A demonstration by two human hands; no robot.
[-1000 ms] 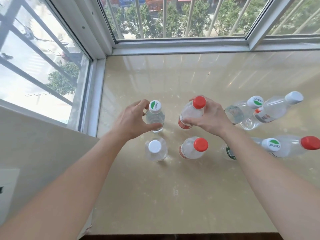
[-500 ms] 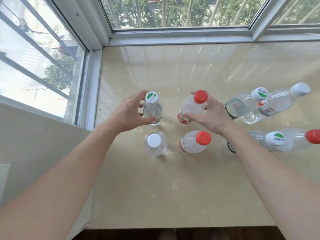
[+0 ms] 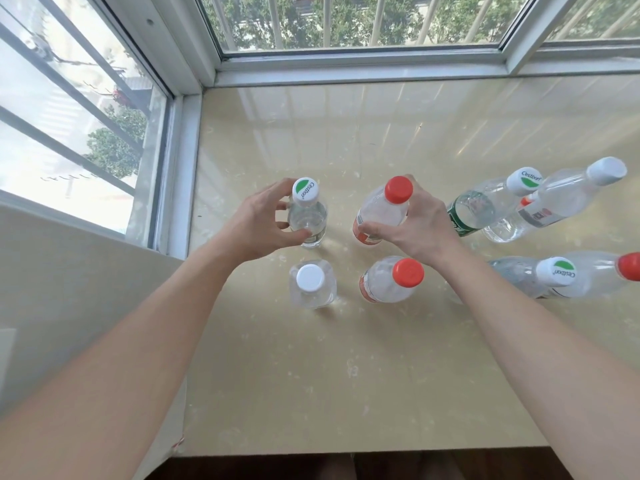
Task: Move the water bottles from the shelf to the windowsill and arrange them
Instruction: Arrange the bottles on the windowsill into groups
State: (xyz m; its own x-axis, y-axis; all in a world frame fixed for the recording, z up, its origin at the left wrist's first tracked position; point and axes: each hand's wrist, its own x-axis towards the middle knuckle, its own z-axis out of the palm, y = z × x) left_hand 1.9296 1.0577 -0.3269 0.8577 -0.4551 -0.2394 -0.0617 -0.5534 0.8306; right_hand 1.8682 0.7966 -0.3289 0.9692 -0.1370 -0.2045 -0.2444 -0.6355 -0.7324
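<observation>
My left fingers (image 3: 282, 202) are curled around the green-and-white-capped bottle (image 3: 306, 216), thumb at its near side and fingertips at its neck just below the cap, so my left hand (image 3: 258, 223) is grasping it as it stands upright on the windowsill (image 3: 346, 358). My right hand (image 3: 415, 226) is wrapped around the red-capped bottle (image 3: 381, 213), thumb across its orange label and fingers behind its shoulder; that bottle stands on the sill too, looking tilted a little away from me, with its cap just past my knuckles.

Just nearer to me than my left fingers stands a white-capped bottle (image 3: 311, 284), apart from the one I hold. Nearer than my right thumb stands a second red-capped bottle (image 3: 391, 280), close under my wrist. These four form a small square between my two forearms.

Beyond my right hand, to its outer side, four more bottles stand in two pairs: a green-labelled bottle (image 3: 485, 209) beside a tall white-capped bottle (image 3: 561, 202), and, closer to my forearm, another green-and-white cap (image 3: 556, 271) with a red cap (image 3: 630, 266) at the frame's edge.

Far past my fingertips the beige sill meets the white window frame (image 3: 363, 69), with bars and trees outside.
</observation>
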